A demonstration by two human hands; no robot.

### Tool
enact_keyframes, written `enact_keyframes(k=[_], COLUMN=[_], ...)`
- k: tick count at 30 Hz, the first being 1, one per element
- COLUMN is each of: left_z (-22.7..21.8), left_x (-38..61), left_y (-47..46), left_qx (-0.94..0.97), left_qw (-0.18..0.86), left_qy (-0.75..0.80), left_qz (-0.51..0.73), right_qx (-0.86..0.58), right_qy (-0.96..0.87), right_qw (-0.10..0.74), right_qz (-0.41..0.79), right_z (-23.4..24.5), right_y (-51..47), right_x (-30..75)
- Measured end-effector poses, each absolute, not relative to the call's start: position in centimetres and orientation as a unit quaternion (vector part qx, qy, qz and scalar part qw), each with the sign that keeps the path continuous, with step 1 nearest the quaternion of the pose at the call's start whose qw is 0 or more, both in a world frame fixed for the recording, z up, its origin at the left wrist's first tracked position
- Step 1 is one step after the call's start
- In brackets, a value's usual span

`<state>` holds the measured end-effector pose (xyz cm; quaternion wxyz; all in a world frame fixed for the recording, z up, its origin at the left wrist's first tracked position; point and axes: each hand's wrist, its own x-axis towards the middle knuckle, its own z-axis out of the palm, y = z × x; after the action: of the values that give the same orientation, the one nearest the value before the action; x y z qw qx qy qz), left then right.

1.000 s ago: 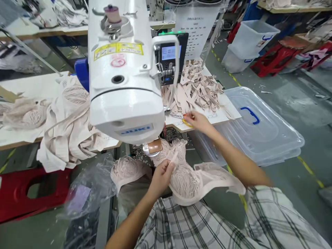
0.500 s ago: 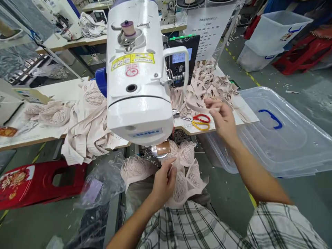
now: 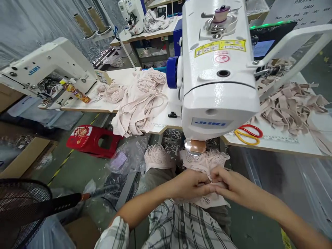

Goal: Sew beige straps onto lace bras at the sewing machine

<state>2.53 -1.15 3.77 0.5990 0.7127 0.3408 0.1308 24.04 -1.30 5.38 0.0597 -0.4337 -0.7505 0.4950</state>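
Both my hands meet over a pale pink lace bra (image 3: 201,160) lying in my lap, just below the head of a white JUKI sewing machine (image 3: 219,69). My left hand (image 3: 190,183) is closed, pinching the lace fabric at the middle. My right hand (image 3: 229,185) is closed too, its fingertips pressed against the same spot, holding the bra and what looks like a thin strap piece. One lace cup (image 3: 157,157) hangs to the left of my hands.
Red and yellow scissors (image 3: 247,133) lie on the table (image 3: 285,145) at right, beside a heap of beige strap pieces (image 3: 290,103). More bras (image 3: 140,100) are piled left of the machine. A red stool (image 3: 92,140), a plastic bag (image 3: 124,157) and a black fan (image 3: 23,204) are on the floor.
My right hand came down from the table with a strap piece and joined my left hand on the bra. The view swung left.
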Motion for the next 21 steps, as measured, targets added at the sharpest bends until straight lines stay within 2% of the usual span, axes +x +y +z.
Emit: enact_keyframes(k=[2, 3, 6, 7, 8, 10, 12, 13, 15, 18, 21], left_z=[3.6, 3.5, 3.4, 3.4, 3.5, 3.8, 4.2, 4.3, 4.4, 3.9, 3.3], left_x=[2.5, 2.5, 3.1, 3.5, 3.9, 4.9, 5.7, 5.9, 5.9, 4.7, 3.0], left_y=[-1.0, -0.9, -0.7, -0.7, -0.7, -0.7, -0.7, -0.6, -0.2, 0.8, 1.6], left_qx=[0.677, 0.660, 0.625, 0.625, 0.632, 0.665, 0.703, 0.720, 0.755, 0.811, 0.829], left_qw=[0.639, 0.647, 0.623, 0.603, 0.582, 0.548, 0.520, 0.504, 0.453, 0.305, 0.139], left_qy=[0.339, 0.348, 0.401, 0.414, 0.418, 0.405, 0.386, 0.379, 0.372, 0.368, 0.436], left_qz=[0.137, 0.154, 0.245, 0.274, 0.294, 0.306, 0.295, 0.289, 0.294, 0.337, 0.323], right_qx=[-0.447, -0.472, -0.590, -0.603, -0.594, -0.530, -0.486, -0.490, -0.508, -0.498, -0.495], right_qy=[-0.740, -0.733, -0.660, -0.636, -0.628, -0.622, -0.538, -0.472, -0.351, -0.285, -0.334], right_qw=[0.085, 0.130, 0.347, 0.393, 0.407, 0.369, 0.346, 0.365, 0.437, 0.526, 0.527], right_qz=[0.495, 0.472, 0.309, 0.278, 0.294, 0.443, 0.595, 0.635, 0.654, 0.628, 0.605], right_z=[4.4, 3.9, 2.0, 1.5, 1.0, 0.2, -0.2, -0.2, 0.2, 1.2, 1.9], right_y=[-0.6, -0.3, -0.3, -0.5, -0.9, -1.5, -1.6, -1.3, -0.2, 2.5, 4.7], right_x=[25.0, 25.6, 26.9, 27.0, 26.9, 26.0, 24.8, 24.2, 23.3, 22.7, 22.5])
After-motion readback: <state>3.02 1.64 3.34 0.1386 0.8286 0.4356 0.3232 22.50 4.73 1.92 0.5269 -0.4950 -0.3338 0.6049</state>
